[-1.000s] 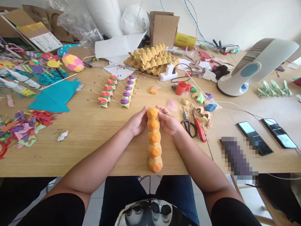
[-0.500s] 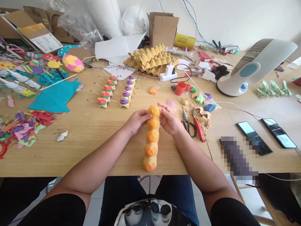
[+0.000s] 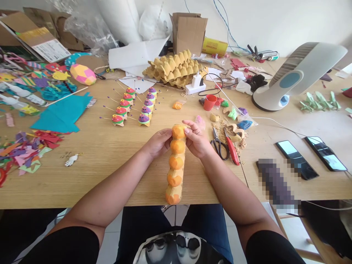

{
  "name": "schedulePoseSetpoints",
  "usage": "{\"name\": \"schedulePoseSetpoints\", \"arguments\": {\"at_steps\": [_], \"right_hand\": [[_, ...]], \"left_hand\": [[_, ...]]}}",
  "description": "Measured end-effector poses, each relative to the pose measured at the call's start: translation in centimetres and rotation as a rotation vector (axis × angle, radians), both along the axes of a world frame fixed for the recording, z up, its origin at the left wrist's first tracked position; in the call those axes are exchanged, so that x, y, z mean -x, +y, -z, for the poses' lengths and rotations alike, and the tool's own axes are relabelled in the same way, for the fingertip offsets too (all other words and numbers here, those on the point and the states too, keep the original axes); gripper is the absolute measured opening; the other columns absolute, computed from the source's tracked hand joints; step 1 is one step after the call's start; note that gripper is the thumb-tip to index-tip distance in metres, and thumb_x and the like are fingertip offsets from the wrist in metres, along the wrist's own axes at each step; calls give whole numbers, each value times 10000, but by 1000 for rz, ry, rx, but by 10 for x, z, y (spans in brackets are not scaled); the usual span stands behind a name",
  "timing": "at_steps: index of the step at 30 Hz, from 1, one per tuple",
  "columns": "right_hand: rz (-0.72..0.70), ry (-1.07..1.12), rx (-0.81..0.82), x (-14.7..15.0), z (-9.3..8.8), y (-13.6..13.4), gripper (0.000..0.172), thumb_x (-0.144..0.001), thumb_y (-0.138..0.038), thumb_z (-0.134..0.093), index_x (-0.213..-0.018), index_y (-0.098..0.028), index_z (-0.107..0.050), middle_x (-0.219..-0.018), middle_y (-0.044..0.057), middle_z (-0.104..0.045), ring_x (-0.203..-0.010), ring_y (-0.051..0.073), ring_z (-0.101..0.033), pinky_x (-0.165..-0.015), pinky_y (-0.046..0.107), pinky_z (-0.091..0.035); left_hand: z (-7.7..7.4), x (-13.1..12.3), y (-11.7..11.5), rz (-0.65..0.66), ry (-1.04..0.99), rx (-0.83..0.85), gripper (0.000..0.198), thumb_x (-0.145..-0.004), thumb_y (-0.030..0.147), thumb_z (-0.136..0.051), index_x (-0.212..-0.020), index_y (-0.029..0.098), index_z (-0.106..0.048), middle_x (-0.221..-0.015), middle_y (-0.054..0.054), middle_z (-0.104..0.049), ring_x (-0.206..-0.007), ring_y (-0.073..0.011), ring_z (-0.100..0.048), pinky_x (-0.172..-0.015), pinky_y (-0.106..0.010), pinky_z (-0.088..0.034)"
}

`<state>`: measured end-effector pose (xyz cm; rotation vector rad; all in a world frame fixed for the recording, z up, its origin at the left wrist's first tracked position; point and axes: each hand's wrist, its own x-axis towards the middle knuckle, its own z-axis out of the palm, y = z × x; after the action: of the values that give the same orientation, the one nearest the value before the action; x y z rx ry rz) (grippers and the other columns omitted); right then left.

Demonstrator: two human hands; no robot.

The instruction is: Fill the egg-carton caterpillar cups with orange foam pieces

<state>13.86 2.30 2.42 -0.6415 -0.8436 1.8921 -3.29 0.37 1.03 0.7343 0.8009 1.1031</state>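
Between my hands is an egg-carton strip [image 3: 176, 163], a row of several bumps with orange clay on their tops, its length pointing toward me. My left hand [image 3: 159, 143] grips the left side of its far end, thumb near the top bump. On the other side, my right hand [image 3: 197, 139] pinches the same end, its thumb against the orange clay and its index finger raised. Beyond my hands stand two finished-looking egg-carton caterpillars, a red and green one [image 3: 124, 106] and a purple and yellow one [image 3: 147, 106], with pin-like sticks poking out.
Black-handled scissors [image 3: 220, 146] and a red utility knife [image 3: 232, 146] lie right of my right hand. Behind are stacked egg cartons [image 3: 176, 69], a red cup [image 3: 209, 102] and bagged orange clay [image 3: 178, 105]. A white lamp-like device [image 3: 291, 79] and phones [image 3: 297, 160] are at right; paper scraps [image 3: 30, 150] at left.
The strip's near end has shifted slightly toward me and its bumps now face more upward. My right thumb has moved onto the far bump; my left thumb has slid to its side.
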Motion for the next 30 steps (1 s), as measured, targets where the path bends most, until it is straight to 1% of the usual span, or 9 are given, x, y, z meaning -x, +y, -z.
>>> {"name": "schedulePoseSetpoints", "arguments": {"at_steps": [3, 5, 8, 11, 16, 20, 24, 27, 30], "right_hand": [[35, -16, -2, 2, 1, 0, 292, -811, -278, -789, -1076, -284, -665, -833, -47, -702, -746, 123, -650, -696, 237, -537], [35, -4, -5, 2, 1, -1, 277, -826, -283, -776, -1081, -282, -667, -867, -44, -708, -764, 119, -654, -709, 234, -538], [-19, 6, -22, 1, 0, -1, 334, -809, -257, -796, -1116, -287, -668, -898, -45, -712, -798, 114, -667, -747, 234, -548], [-53, -9, -36, 0, -1, 0, 405, -754, -205, -836, -1116, -283, -674, -872, -48, -713, -804, 114, -673, -761, 233, -551], [11, 6, -52, 3, 1, 0, 372, -728, -249, -864, -1053, -271, -683, -805, -55, -706, -742, 112, -661, -713, 230, -549], [49, 1, -40, 6, 4, -2, 335, -750, -287, -853, -1024, -268, -661, -835, -43, -713, -753, 124, -662, -706, 243, -547], [82, 2, -34, 8, 3, -4, 285, -784, -307, -821, -1003, -268, -644, -836, -40, -703, -718, 126, -637, -662, 242, -530], [72, 21, -26, 8, 1, -5, 254, -806, -308, -799, -1003, -267, -645, -867, -39, -704, -754, 123, -645, -689, 235, -539], [24, 51, -11, 6, -1, -3, 262, -820, -342, -785, -1036, -264, -659, -889, -34, -713, -766, 121, -655, -694, 228, -546]], "left_hand": [[-1, -1, 0, -22, 2, 19, 284, -703, 467, -881, -791, 225, -761, -792, -49, -742, -767, -227, -671, -659, -317, -478], [1, -1, 1, -22, -12, 17, 297, -707, 479, -877, -832, 232, -771, -837, -52, -757, -800, -235, -683, -681, -325, -487], [4, 1, 2, -26, -14, 8, 338, -729, 539, -845, -918, 266, -784, -928, -60, -775, -876, -259, -697, -704, -340, -502], [6, 2, 2, -21, -15, 1, 351, -748, 573, -822, -951, 288, -789, -948, -54, -779, -893, -257, -696, -703, -339, -503], [4, 1, 1, 15, -36, 8, 349, -725, 550, -849, -946, 287, -791, -930, -51, -778, -908, -261, -693, -710, -344, -503], [4, -1, 0, -13, -11, 5, 342, -722, 533, -856, -924, 265, -794, -939, -60, -777, -875, -257, -687, -705, -341, -494], [5, -3, 0, -33, -17, 9, 331, -719, 502, -872, -879, 224, -789, -868, -56, -756, -795, -222, -661, -682, -314, -483], [6, -3, 1, -33, -36, -14, 341, -708, 499, -883, -884, 220, -792, -853, -47, -754, -770, -207, -654, -675, -303, -480], [8, -2, 2, -28, -40, -41, 334, -710, 518, -874, -871, 238, -792, -892, -51, -772, -814, -236, -674, -691, -321, -490]]}}
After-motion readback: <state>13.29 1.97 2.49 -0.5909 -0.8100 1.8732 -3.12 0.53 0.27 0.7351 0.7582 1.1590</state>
